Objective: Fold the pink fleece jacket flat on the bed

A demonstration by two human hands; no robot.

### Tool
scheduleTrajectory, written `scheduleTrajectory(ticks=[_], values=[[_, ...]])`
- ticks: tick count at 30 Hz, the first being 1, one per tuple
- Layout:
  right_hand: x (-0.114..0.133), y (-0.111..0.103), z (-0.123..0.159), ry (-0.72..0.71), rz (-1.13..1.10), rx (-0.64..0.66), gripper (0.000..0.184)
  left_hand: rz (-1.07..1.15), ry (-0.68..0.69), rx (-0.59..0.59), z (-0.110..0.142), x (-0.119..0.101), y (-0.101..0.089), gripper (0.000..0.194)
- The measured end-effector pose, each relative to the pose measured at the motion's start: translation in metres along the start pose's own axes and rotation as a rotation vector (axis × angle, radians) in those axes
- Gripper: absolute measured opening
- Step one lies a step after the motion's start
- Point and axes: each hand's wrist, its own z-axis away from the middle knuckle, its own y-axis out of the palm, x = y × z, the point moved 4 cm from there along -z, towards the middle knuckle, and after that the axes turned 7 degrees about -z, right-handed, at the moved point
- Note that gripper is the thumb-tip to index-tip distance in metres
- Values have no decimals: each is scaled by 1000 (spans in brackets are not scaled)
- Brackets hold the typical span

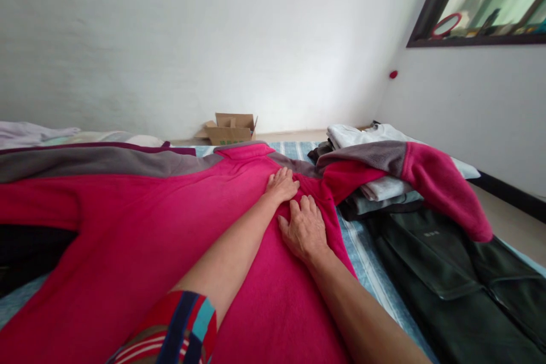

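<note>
Striped sleeve (170,333) on the left arm lies nearest the camera. Pink top (149,222) is spread directly beneath both hands on a blue bed cover (370,267), its long axis running away from the person to the collar (245,151). Left hand (282,185) rests farther up, nearer the collar; right hand (306,228) is nearer the body and the right side edge. Both are palm down, fingers extended, no cloth visibly gripped. Grey-and-pink sleeve (447,182) drapes over folded clothes (384,189). Green print (232,142) on the cardboard box (224,134) and a pale mark (430,234) on the dark garment (430,264): both illegible.
</note>
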Motion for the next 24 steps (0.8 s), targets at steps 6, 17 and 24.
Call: scheduleTrajectory(ticks=[6,17,24], values=[[-1,-1,0,26,24,-5,41,-5,-7,94,2,1,1,69],[-4,-5,0,33,55,16,26,36,-2,60,7,0,5,67],[-3,-6,0,29,88,17,21,31,-14,-77,14,-5,1,55]])
